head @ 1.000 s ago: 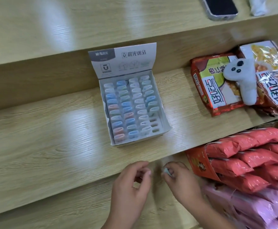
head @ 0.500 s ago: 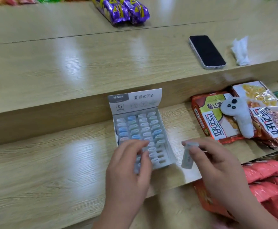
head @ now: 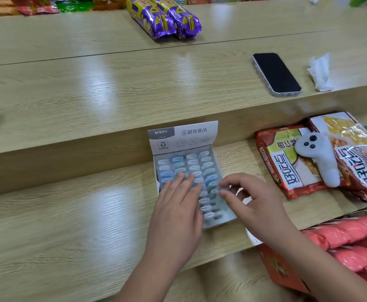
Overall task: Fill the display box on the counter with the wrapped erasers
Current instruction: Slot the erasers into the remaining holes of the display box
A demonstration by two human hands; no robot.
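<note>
Fingers (head: pixel 179 182) of the left hand (head: pixel 176 210) lie straight and flat across the lower left rows of wrapped erasers (head: pixel 206 168), seen from the head camera at the centre of the frame. Just to the right, the right hand (head: pixel 258 205) has its fingers curled, with thumb and forefinger tips at the right edge of the display box (head: pixel 183 138). Something pale shows under that hand, but the picture does not make clear whether the fingers pinch an eraser.

The display box is white cardboard and sits on the lower step of a pale wooden counter (head: pixel 69 214), in the middle of the frame. Its printed lid flap stands upright against the step behind it. Pastel erasers in clear wrap stand inside in four columns, and the slots nearest the bottom right corner look darker and less full.

At the right edge, two noodle packets (head: pixel 287 166) lie on the same step with a small grey plush toy (head: pixel 317 158) on top of them. Below these, in the lower right corner, pink packets (head: pixel 352 243) fill an orange carton (head: pixel 280 267).

On the upper step, toward the upper right, a black phone (head: pixel 276 73) lies face up, with a crumpled white tissue (head: pixel 321 73) just beside it. Two purple snack packs (head: pixel 165 18) lie at the top centre.
</note>
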